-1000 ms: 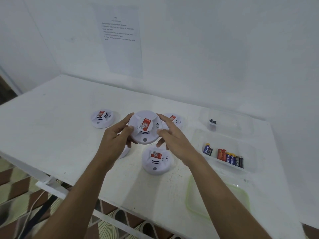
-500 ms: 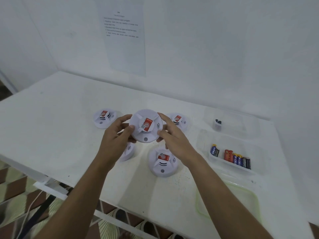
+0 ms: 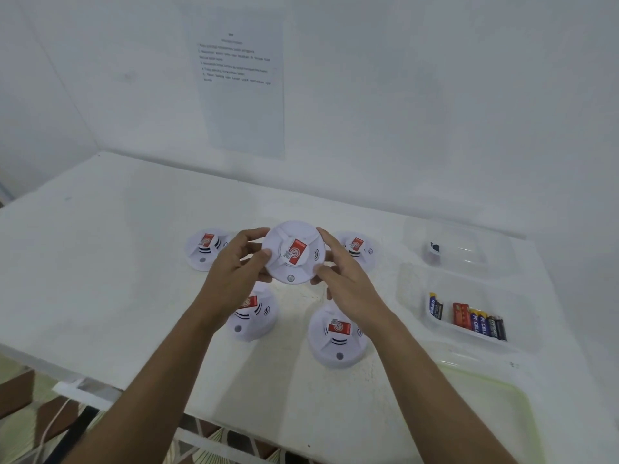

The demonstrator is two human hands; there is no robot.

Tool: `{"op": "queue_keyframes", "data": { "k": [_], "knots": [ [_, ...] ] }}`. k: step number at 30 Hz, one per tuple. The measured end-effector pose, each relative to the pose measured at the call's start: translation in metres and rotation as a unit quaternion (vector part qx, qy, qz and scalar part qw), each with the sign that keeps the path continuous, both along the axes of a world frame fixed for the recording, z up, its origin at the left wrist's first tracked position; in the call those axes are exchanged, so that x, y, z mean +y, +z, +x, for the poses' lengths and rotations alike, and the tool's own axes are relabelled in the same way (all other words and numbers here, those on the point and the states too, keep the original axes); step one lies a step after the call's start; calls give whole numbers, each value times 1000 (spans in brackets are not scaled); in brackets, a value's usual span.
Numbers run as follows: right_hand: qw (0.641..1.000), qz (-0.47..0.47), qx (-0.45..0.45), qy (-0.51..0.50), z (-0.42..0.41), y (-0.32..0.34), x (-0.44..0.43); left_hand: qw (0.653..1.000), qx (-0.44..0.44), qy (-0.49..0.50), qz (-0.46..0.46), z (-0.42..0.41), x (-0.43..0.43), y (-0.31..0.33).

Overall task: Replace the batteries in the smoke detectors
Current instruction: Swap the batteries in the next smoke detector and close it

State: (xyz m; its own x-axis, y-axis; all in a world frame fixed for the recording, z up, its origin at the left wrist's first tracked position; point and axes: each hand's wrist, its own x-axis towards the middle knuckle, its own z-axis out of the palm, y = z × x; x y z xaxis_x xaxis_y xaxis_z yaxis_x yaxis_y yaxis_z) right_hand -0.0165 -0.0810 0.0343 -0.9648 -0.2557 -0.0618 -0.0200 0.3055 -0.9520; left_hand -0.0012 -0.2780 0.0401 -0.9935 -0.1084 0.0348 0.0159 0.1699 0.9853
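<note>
Held smoke detector (image 3: 293, 252) is up off the table (image 3: 100, 262), face toward the camera, red label tilted. It sits between both grips. Left grip (image 3: 234, 276) clamps the left rim, thumb on the face and fingers curled behind. Right grip (image 3: 345, 279) clamps the right rim, index finger along the top edge and thumb at the lower right edge. Both are closed on the same unit.

Four more detectors rest on the table: far-left detector (image 3: 204, 249), far-right detector (image 3: 360, 249), near-left detector (image 3: 253, 316) partly under the left wrist, near-right detector (image 3: 336, 336) under the right forearm.

Vs 1 s ago: same two-handed hold, same unit. The near-left detector was mostly hidden then and shows more now. The gap in view between the held unit and the near-right detector is wider.

Containers, all on the right:
- clear tray (image 3: 415, 296) holds a row of batteries (image 3: 469, 318), upright and side by side, with one pair set apart on the left
- clear box (image 3: 469, 242) behind it holds one small dark item (image 3: 435, 246), too small to identify
- green-rimmed tray (image 3: 485, 396) sits nearest the table edge
</note>
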Motion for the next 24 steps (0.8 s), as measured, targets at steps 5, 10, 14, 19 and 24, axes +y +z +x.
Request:
{"op": "queue_keyframes", "data": {
  "k": [5,10,14,19,24],
  "knots": [
    [1000,5,-5,-10,-9,0,-10,1000,-2,-1,6,-13,-8,-1],
    [1000,12,-7,-25,-19,-1,-20,1000,-5,14,4,-24,-16,-10],
    [999,28,9,-22,-23,-1,-27,999,-2,30,-25,-38,-21,-19],
    [995,11,-2,-100,-40,-12,-40,996,1,73,-45,-63,-23,-27],
    [990,44,-6,-135,-67,-25,-58,986,-15,82,-143,-93,-23,-39]
  ]
}}
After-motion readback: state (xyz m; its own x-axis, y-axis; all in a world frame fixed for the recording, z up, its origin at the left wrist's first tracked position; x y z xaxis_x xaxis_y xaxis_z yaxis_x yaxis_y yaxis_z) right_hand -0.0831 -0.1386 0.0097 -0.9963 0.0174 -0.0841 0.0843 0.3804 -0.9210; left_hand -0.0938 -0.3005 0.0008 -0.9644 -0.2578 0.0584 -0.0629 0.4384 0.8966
